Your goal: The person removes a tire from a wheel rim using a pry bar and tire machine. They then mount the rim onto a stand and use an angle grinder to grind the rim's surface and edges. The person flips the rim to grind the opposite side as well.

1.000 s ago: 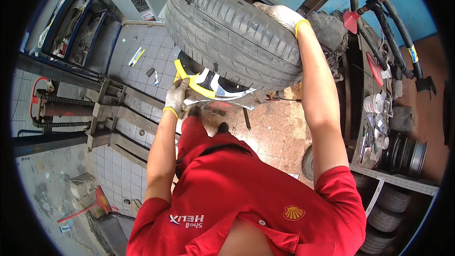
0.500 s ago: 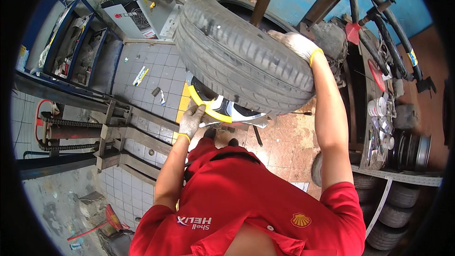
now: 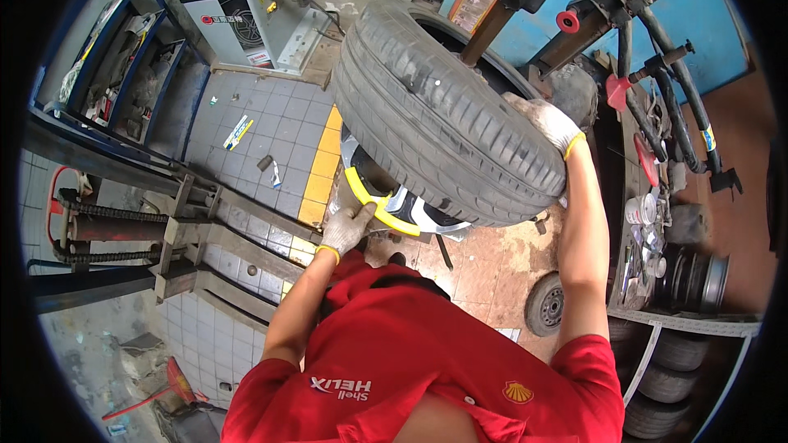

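Observation:
A large black tyre (image 3: 447,111) leans, tilted, over a silver and black alloy wheel rim (image 3: 423,212). A curved yellow strip (image 3: 397,224) lies along the near edge of that rim. My left hand (image 3: 346,228), in a pale glove, is closed on the strip with the thumb on top. My right hand (image 3: 546,121), gloved too, has hold of the tyre at its right side. Its fingers reach over into the tyre's opening and are partly hidden. A dark metal post (image 3: 484,33) stands behind the tyre's upper edge.
A wheel-balancing machine (image 3: 238,25) stands far left, beside a blue tool rack (image 3: 131,74). Lift beams (image 3: 246,221) run along the left. Machine arms (image 3: 669,82) and a cluttered bench are at right, with stacked tyres (image 3: 673,373) below. A small wheel (image 3: 546,303) rests on the floor.
The tyre and rim appear slightly farther right and lower in the picture. Both hands have shifted with them and keep their hold. More of the small floor wheel shows.

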Action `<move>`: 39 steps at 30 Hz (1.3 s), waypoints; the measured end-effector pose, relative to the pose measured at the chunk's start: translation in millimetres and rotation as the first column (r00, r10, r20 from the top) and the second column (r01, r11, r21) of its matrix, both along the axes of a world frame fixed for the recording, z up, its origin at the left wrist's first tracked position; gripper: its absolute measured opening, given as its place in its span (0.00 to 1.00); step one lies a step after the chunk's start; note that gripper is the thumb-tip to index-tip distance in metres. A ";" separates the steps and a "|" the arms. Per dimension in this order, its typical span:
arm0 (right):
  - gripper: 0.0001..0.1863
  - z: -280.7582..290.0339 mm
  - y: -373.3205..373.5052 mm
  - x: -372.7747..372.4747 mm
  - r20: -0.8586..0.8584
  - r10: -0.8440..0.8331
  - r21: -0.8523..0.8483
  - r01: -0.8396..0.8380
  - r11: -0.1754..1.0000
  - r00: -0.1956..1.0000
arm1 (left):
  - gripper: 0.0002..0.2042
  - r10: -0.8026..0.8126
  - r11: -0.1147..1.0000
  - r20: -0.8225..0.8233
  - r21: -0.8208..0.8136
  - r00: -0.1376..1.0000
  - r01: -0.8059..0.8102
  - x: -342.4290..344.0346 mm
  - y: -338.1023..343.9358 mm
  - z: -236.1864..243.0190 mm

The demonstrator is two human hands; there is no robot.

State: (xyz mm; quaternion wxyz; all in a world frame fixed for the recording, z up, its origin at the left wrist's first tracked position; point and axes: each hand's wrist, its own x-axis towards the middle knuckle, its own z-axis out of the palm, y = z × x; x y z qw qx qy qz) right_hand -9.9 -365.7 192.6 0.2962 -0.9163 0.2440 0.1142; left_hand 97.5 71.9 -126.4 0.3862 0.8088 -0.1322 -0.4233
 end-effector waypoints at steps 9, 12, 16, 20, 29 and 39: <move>0.32 0.9 -2.0 6.8 0.016 0.064 -0.006 -0.064 0.998 0.998 | 0.46 -0.106 0.994 0.158 -0.004 0.982 0.108 11.4 5.2 21.1; 0.32 -1.7 -5.6 6.6 -0.034 -0.072 0.067 0.074 0.995 0.997 | 0.46 -0.156 0.988 0.152 0.013 0.976 0.156 14.0 5.7 17.7; 0.31 -4.0 -4.0 7.7 -0.047 -0.206 0.197 0.212 0.957 0.977 | 0.44 -0.222 0.975 0.141 -0.003 0.965 0.224 19.8 12.8 21.1; 0.32 -11.4 -34.3 -8.0 0.013 -0.005 0.025 0.004 1.000 1.000 | 0.42 -0.285 0.956 0.064 -0.046 0.956 0.288 26.4 2.8 35.0; 0.36 12.1 44.2 11.1 -0.107 -0.273 0.169 0.288 0.943 0.956 | 0.25 -0.498 0.792 -0.201 -0.501 0.844 0.348 26.2 -8.8 98.3; 0.47 25.6 127.5 39.9 -0.131 -0.158 0.346 0.195 0.918 0.979 | 0.33 -0.491 0.799 -0.555 -0.594 0.671 0.093 -5.4 -33.7 89.2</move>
